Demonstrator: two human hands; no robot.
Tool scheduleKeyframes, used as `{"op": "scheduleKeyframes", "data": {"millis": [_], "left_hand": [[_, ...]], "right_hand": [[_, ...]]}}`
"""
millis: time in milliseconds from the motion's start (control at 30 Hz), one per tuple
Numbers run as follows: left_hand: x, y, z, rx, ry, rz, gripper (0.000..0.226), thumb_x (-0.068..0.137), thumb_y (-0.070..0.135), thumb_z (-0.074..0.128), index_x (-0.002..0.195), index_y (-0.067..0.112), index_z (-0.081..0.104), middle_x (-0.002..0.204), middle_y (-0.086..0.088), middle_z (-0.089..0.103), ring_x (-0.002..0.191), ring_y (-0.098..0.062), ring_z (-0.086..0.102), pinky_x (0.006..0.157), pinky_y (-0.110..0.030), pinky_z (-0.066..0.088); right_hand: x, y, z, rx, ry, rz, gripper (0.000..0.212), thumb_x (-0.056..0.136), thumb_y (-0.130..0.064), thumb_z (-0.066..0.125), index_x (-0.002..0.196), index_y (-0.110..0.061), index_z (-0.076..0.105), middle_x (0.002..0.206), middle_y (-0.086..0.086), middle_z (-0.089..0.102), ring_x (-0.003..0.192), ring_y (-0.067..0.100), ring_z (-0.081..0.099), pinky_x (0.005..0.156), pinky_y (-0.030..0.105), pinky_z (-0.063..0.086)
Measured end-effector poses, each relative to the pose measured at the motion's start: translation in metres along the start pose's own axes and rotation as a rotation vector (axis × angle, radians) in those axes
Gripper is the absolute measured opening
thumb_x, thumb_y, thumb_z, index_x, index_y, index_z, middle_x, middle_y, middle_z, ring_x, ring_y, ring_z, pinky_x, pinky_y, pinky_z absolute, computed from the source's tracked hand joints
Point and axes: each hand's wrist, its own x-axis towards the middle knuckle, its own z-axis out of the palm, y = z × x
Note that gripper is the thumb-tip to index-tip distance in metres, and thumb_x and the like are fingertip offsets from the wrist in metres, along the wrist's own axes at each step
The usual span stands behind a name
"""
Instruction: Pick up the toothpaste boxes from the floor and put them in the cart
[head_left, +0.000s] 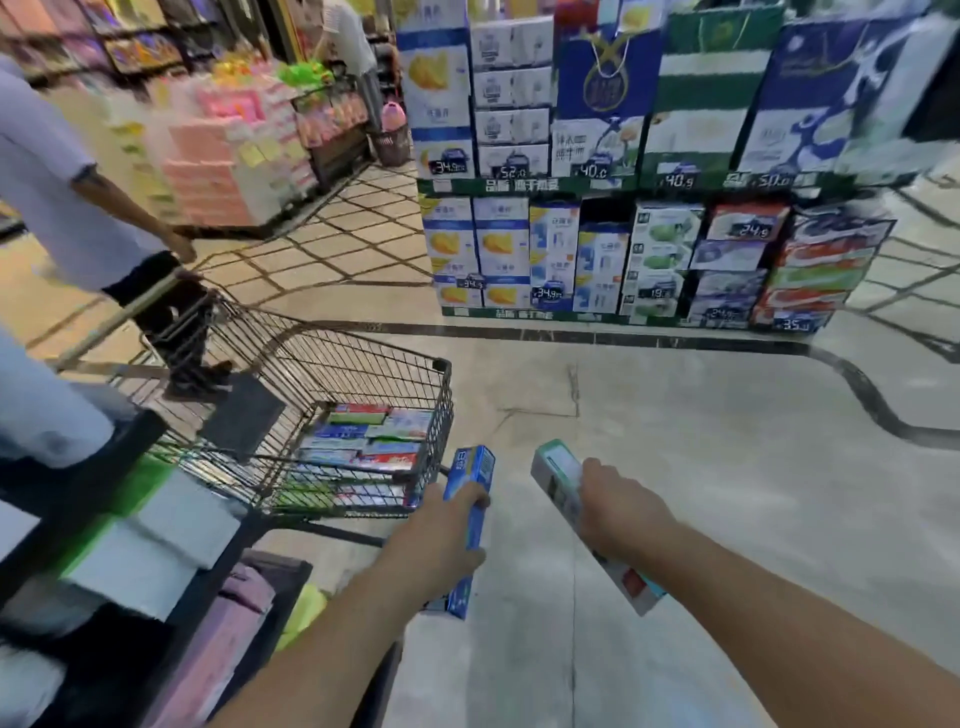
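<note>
At far left a bystander (62, 197) stands holding the handle of the cart (441, 395). The wire basket sits left of centre, and a layer of toothpaste boxes (363, 441) already lies flat on its bottom, packed side by side. Nearer the camera, dark shelving (130, 545) with pale cartons fills the lower left corner.

The left hand (441, 535) grips a blue box (470, 499) around its middle, fingers curled over the far face, the box pointing up and away just beside the cart's near corner. The right hand (618, 509) wraps a green box (558, 480) in the same way, near its middle, with both ends sticking out past the fist. The two boxes are held apart over bare floor (727, 493); no more boxes show on the visible floor.

Beyond, at right, a display (649, 249) of stacked cartons with price tags stands well clear.

These boxes look light and thin-walled, stiff along their length but easy to dent if squeezed hard. The glossy card may slide, so a mid-length wrap across the narrow faces seems right. Lowering them flat over the rim should suit better than dropping them.
</note>
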Motion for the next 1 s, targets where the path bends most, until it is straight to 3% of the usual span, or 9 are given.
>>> {"op": "scheduleKeyframes", "data": {"millis": [133,200,267,433,600,767,1000], "left_hand": [[0.065,0.005,-0.023,-0.011,-0.010,-0.073,0.043,0.089,0.039,0.064,0.119,0.040,0.034,0.118,-0.006,0.033,0.057,-0.020,0.045,0.057,-0.032,0.043],[0.097,0.002,-0.030,-0.020,-0.021,-0.078,0.044,0.089,0.037,0.064,0.121,0.039,0.034,0.118,-0.007,0.033,0.054,-0.018,0.044,0.050,-0.029,0.038],[0.130,-0.005,-0.038,-0.033,-0.027,-0.091,0.045,0.089,0.037,0.064,0.122,0.038,0.035,0.118,-0.007,0.034,0.053,-0.018,0.043,0.045,-0.027,0.032],[0.221,-0.033,-0.059,-0.058,-0.007,-0.104,0.043,0.088,0.039,0.064,0.118,0.040,0.033,0.114,-0.007,0.035,0.056,-0.022,0.048,0.048,-0.030,0.036],[0.318,-0.069,-0.095,-0.081,-0.006,-0.104,0.043,0.088,0.039,0.064,0.118,0.039,0.033,0.113,-0.006,0.033,0.054,-0.021,0.046,0.054,-0.032,0.043],[0.397,-0.113,-0.134,-0.111,-0.006,-0.141,0.044,0.090,0.037,0.064,0.120,0.041,0.032,0.115,-0.006,0.033,0.051,-0.016,0.042,0.050,-0.031,0.038],[0.445,-0.195,-0.146,-0.336,0.046,-0.372,0.036,0.095,0.038,0.058,0.122,0.038,0.034,0.116,-0.008,0.037,0.055,-0.021,0.051,0.053,-0.030,0.046]], "right_hand": [[0.075,-0.006,-0.022,-0.001,-0.039,-0.030,0.035,0.090,-0.030,0.056,0.117,-0.016,0.039,0.108,0.004,0.051,0.080,0.021,0.053,0.061,0.031,0.040],[0.110,-0.012,-0.026,-0.004,-0.059,-0.054,0.035,0.089,-0.027,0.057,0.116,-0.016,0.038,0.107,0.004,0.050,0.078,0.021,0.050,0.059,0.032,0.039],[0.148,-0.019,-0.028,-0.006,-0.069,-0.083,0.035,0.089,-0.027,0.056,0.117,-0.016,0.038,0.109,0.005,0.050,0.081,0.023,0.054,0.060,0.033,0.039],[0.249,-0.046,-0.036,-0.012,-0.109,-0.122,0.041,0.089,-0.026,0.057,0.122,-0.014,0.037,0.116,0.007,0.051,0.098,0.027,0.061,0.065,0.032,0.040],[0.348,-0.076,-0.053,0.004,-0.150,-0.081,0.042,0.088,-0.026,0.059,0.122,-0.015,0.037,0.114,0.007,0.057,0.096,0.028,0.063,0.067,0.032,0.043],[0.439,-0.117,-0.073,-0.020,-0.137,-0.123,0.038,0.089,-0.024,0.059,0.119,-0.014,0.038,0.115,0.006,0.054,0.101,0.028,0.062,0.067,0.032,0.039],[0.533,-0.211,-0.058,-0.094,-0.162,-0.392,0.028,0.092,-0.017,0.051,0.114,-0.010,0.037,0.109,0.010,0.054,0.096,0.035,0.064,0.069,0.036,0.044]]}}
